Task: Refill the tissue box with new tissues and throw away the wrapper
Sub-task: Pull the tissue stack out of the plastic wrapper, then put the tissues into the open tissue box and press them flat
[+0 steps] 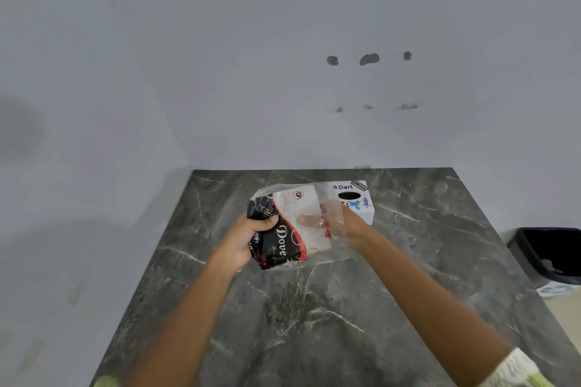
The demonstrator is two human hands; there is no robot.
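Head view: black-red-cream tissue pack (284,229) in clear wrapper (314,195), left hand (248,240) clamped around it, right hand (333,220) fingers inside wrapper, gripping tissues.

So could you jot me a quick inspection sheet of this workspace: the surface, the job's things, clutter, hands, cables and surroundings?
Surface: dark marbled table with pale veins, set against a wall.
Job's things: tissue pack marked Dove, held up in its clear plastic wrapper; white tissue box marked Dart stands behind it, its oval slot dark.
Clutter: nothing seen.
Hands: left hand grips the pack's dark end; right hand is reaching inside the wrapper, fingers against the tissues.
Cables: nothing seen.
Surroundings: pale wall with several holes; black bin on the floor at right.
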